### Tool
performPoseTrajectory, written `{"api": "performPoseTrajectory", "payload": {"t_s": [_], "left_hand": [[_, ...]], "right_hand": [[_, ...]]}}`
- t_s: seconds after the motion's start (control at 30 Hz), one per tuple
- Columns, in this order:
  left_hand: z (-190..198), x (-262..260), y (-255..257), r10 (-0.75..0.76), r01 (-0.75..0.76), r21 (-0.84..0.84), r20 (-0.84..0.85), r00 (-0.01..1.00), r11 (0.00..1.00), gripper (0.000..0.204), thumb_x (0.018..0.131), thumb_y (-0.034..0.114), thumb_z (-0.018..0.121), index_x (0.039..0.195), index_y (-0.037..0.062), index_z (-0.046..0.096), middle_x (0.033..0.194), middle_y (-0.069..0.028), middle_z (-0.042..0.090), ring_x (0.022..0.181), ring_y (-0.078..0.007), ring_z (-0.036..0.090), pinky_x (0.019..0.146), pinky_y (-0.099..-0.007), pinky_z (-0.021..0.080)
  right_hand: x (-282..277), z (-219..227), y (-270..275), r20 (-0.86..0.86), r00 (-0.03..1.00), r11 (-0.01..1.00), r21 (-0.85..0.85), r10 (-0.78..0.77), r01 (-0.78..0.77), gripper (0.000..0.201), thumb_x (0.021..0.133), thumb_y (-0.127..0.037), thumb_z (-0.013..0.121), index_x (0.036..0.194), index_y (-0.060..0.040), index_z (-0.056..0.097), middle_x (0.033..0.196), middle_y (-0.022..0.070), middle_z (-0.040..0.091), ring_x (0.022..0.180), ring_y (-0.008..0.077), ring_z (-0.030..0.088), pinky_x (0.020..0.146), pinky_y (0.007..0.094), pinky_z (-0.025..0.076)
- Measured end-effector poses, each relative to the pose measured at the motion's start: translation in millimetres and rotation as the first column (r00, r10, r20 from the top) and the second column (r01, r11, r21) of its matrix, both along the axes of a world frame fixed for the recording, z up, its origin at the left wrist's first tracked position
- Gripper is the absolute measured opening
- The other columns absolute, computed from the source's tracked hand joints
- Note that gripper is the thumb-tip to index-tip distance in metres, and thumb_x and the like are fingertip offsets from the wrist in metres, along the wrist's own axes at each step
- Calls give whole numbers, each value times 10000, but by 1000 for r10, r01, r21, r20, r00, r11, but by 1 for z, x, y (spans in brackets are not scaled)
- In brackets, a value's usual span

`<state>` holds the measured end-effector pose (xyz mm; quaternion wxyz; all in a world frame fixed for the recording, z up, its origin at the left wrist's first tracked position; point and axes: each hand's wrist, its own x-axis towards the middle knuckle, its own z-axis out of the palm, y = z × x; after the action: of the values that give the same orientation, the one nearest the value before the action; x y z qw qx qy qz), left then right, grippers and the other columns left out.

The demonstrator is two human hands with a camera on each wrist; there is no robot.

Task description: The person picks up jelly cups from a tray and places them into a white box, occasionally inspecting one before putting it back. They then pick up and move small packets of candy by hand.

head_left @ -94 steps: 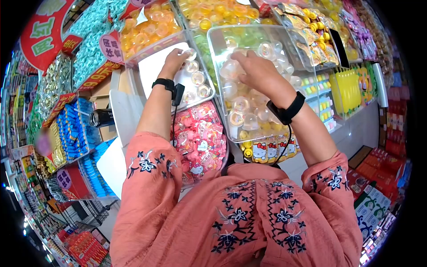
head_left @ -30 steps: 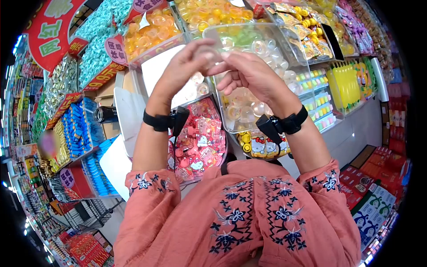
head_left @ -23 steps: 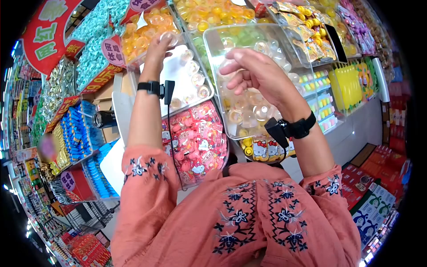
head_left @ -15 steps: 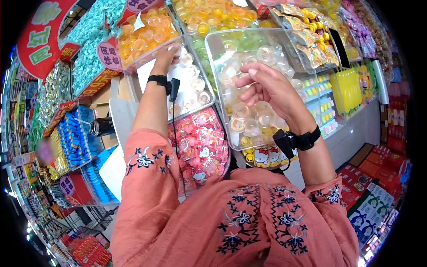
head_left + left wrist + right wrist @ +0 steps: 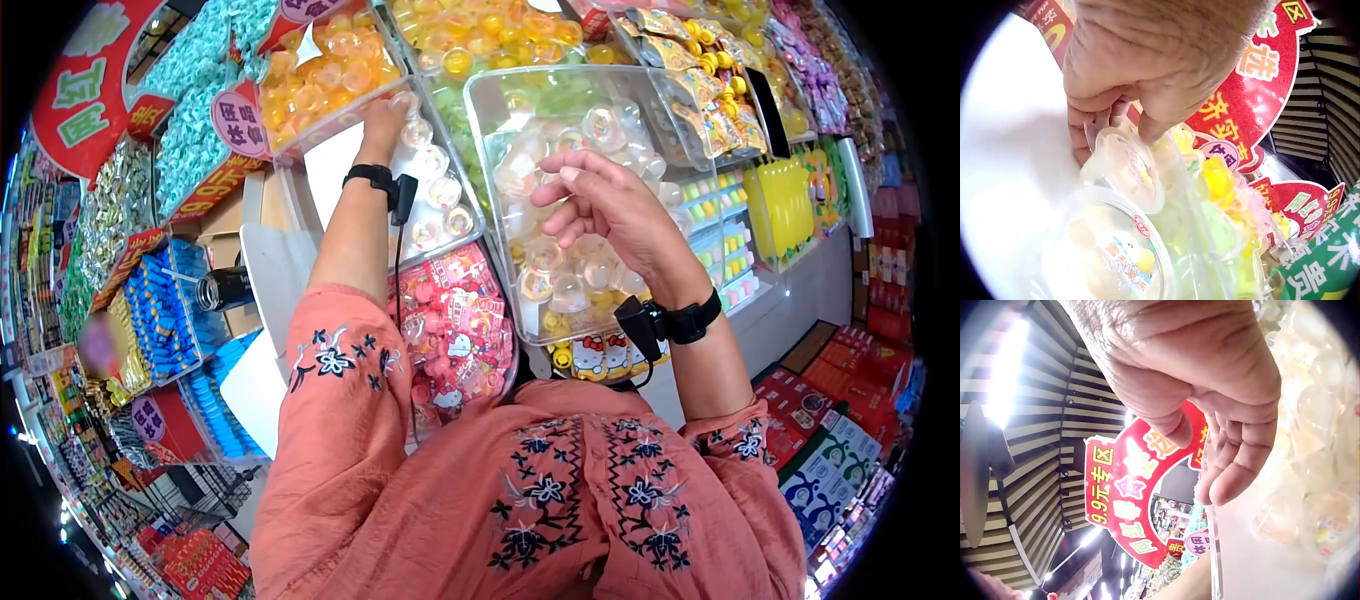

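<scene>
Since prev. frame, L hand (image 5: 383, 112) has sunk into far white bin (image 5: 330, 165), fingers pinching clear jelly cup (image 5: 1125, 165) w/ others beside it. Nearer, R hand (image 5: 610, 205) hovers, fingers relaxed, holding nothing, over clear tub (image 5: 500, 90).

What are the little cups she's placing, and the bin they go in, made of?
Jelly cup under the left hand: looks like thin clear plastic, glossy, with a printed film lid; contents show through. Bin: seemingly rigid clear plastic, since the orange cups behind its wall are visible, and its floor looks white.
</scene>
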<state>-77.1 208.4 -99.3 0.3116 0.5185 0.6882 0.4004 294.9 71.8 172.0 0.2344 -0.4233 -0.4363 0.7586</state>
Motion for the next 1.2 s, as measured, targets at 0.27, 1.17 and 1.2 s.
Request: {"api": "performPoseTrajectory", "payload": {"t_s": [0.27,1.17,1.2], "left_hand": [[49,16,-31,-60,62,-87,26,998,994,356,940,296,605,1049,-38,662,826,-57,650,692,-151,600,601,-302,488],[236,80,-147,25,-39,50,245,969,998,542,929,422,634,1244,-11,551,1030,-92,662,850,-164,661,627,-276,496],[243,86,-157,5,-26,82,254,967,996,516,930,401,633,1228,-14,559,1008,-93,665,842,-168,666,618,-278,498]], "right_hand": [[6,-3,-4,8,1000,1000,1,-14,14,351,1017,-249,514,1256,8,523,1044,121,655,793,146,680,666,259,569],[-20,-37,48,735,666,191,677,-129,-711,605,740,-142,741,1309,-61,553,1222,183,591,1104,365,583,947,442,489],[-26,-40,49,775,616,161,632,-140,-758,632,721,-129,754,1317,-75,550,1225,185,584,1117,379,570,954,451,483]]}}
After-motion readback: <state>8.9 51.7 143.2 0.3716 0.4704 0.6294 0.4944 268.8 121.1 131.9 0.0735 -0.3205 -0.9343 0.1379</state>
